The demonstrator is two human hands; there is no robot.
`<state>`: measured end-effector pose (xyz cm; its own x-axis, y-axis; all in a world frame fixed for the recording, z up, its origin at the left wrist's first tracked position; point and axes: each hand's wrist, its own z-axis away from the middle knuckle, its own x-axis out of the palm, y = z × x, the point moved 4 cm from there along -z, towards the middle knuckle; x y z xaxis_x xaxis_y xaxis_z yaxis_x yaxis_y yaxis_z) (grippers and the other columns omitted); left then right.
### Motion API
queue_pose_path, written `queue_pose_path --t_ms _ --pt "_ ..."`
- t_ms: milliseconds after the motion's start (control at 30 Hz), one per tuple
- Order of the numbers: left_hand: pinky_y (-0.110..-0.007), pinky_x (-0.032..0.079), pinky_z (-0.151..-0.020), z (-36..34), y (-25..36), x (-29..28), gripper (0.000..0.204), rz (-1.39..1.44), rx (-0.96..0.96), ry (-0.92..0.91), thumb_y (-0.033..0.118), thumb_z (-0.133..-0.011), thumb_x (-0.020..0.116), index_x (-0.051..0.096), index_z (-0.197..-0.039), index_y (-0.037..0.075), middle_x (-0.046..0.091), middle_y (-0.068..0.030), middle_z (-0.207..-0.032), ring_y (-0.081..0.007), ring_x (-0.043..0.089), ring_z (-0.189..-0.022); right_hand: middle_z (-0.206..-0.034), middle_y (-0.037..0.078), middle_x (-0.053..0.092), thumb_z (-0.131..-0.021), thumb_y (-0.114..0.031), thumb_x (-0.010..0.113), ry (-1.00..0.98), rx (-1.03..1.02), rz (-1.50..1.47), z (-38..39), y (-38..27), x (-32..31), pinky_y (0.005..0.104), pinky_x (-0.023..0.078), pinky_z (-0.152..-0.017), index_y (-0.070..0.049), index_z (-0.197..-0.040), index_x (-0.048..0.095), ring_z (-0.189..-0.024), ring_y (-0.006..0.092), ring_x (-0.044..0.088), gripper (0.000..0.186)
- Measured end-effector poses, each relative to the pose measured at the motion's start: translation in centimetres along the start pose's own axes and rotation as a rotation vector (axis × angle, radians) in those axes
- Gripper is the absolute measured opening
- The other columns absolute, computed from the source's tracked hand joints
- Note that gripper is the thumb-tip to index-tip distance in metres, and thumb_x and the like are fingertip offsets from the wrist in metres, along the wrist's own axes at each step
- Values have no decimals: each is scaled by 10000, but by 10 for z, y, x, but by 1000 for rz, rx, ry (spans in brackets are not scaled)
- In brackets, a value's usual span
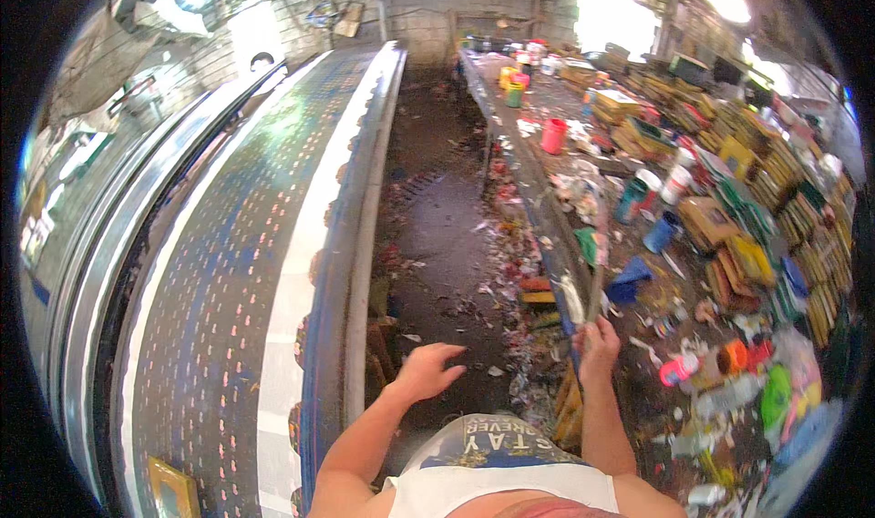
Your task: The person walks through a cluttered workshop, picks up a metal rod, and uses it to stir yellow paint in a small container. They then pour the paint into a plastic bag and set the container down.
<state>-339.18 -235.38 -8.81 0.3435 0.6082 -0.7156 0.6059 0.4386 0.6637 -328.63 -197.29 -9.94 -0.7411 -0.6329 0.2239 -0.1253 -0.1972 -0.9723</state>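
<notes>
My left hand [427, 373] hovers over the aisle with its fingers apart and nothing in it. At the near edge of the cluttered right-hand table [547, 235], my right hand [598, 352] is closed around the lower end of a long thin stick [599, 276]. The stick points away from me over that table, and its exact kind is unclear. Left of the aisle runs a long printing table [296, 235] with a dark surface, rows of small pale marks and white bands along its sides. A yellow-framed printing screen [173, 488] rests at its near end.
On the right-hand table stand a red cup [553, 136], a blue container [661, 233] and stacks of wooden-framed screens [775, 153]. Plastic bags [793, 381] and rags lie nearer. Scraps litter the aisle floor [447, 235] beside the table's base.
</notes>
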Motion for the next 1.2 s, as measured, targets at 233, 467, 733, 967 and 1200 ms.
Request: queue_pose_path --t_ms 233,467,733,967,1200 --pt "-529 579 -1056 -211 -28 39 582 59 246 -193 271 -959 829 673 -1465 29 737 -253 -1336 -455 713 -1225 -978 68 747 -1100 -93 631 40 -32 -8 -122 25 31 318 567 -644 5 -1352 701 -737 140 679 279" --pt "-550 516 -1165 -407 -61 94 680 177 459 -160 196 -869 870 644 -1498 70 701 -249 -1426 -453 656 -1349 -945 52 718 -1108 -107 629 67 -103 66 -254 20 89 300 553 -670 -6 -1328 687 -749 135 672 249" --pt "-580 439 -1210 -577 -62 118 694 98 485 -158 201 -850 880 654 -1500 109 593 -217 -1568 -447 550 -1455 -1028 81 774 -1108 -75 647 186 -111 33 -364 18 124 298 591 -719 10 -1474 653 -789 132 709 376" --pt "-652 388 -1230 -722 -44 222 648 -119 642 -203 434 -923 819 662 -1512 215 474 -224 -1685 -535 390 -1569 -1010 83 767 -1112 -69 622 353 -181 112 -394 4 156 296 578 -691 12 -1415 678 -722 134 688 319" --pt "-634 477 -1173 -784 -50 262 747 -270 628 -602 469 -791 944 707 -1440 184 535 -225 -1637 -447 520 -1514 -975 88 722 -1113 -53 559 628 -171 108 -379 11 185 306 545 -569 -12 -1414 588 -644 127 623 305"
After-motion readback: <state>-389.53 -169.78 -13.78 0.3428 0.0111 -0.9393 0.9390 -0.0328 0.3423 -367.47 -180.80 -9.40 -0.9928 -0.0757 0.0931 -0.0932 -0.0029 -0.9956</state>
